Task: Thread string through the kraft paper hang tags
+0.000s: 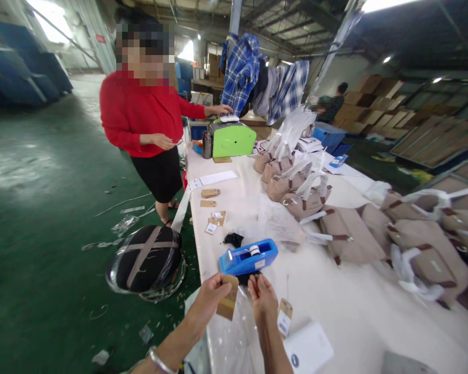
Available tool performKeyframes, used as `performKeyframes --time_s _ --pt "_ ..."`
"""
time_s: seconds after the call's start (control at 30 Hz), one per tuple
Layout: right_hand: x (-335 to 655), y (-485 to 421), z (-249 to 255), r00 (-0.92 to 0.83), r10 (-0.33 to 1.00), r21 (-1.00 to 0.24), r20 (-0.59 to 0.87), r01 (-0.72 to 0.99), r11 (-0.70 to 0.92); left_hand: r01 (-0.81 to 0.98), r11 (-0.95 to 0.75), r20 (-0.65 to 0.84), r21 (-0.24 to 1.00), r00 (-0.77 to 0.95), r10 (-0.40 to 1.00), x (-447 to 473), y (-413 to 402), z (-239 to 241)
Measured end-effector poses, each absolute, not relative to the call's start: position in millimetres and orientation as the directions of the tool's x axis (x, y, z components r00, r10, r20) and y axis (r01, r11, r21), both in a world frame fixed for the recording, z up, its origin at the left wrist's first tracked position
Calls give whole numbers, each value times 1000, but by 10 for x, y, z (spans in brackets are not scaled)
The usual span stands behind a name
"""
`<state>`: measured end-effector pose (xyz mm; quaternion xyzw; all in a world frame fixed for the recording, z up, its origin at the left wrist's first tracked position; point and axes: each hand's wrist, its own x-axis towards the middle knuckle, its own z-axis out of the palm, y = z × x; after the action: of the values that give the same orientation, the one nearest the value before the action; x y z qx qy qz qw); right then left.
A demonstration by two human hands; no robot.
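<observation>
Thumb and fingers of the left hand [208, 304] are clamped on the upper end of a brown card tag [228, 305], its long axis running from 1 o'clock down to 7 o'clock. The right hand [263, 298] sits just beside it at 3 o'clock, fingertips reaching a dark tuft [242, 279] at the tag's 12 o'clock; whether they pinch it I cannot tell. Beyond the tuft, at 12 o'clock, a blue tape dispenser [248, 256] stands on the white table [354, 311]

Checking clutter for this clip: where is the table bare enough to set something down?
Bare table lies right of the tape dispenser, short of the bags; also beside the tags, toward the green machine. The far right is crowded with bags.
</observation>
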<state>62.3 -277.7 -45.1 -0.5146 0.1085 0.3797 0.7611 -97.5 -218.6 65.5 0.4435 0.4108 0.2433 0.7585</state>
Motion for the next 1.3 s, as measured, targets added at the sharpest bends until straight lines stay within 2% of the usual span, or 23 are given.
performKeyframes --time_s 0.3,0.43,0.57,0.7,0.87,1.07,1.23,1.3 --pt "622 -3131 -254 676 466 -689 -571 -703 176 126 326 -344 937 496 797 -694 -1926 212" --pt "558 -3038 -172 686 468 -720 -557 -680 140 182 244 -305 952 580 756 -654 -1957 71" --pt "568 -2815 -130 681 501 -761 -535 -645 64 207 127 -237 970 687 687 -606 -1990 47" --pt "507 -2962 -140 651 550 -795 -523 -605 -40 257 48 -209 965 648 732 -546 -1934 35" --pt "515 -3333 -15 644 567 -820 -514 -562 -106 280 33 -204 960 610 766 -550 -1901 47" --pt "482 -3497 255 589 660 -864 -466 -464 -196 267 51 -203 962 580 789 -525 -1881 45" --pt "231 -3786 277 561 695 -893 -450 -302 -335 239 79 -206 968 571 794 -466 -1897 37" --pt "207 -3819 327 563 673 -877 -480 -285 -388 229 86 -205 970 568 797 -468 -1924 86"
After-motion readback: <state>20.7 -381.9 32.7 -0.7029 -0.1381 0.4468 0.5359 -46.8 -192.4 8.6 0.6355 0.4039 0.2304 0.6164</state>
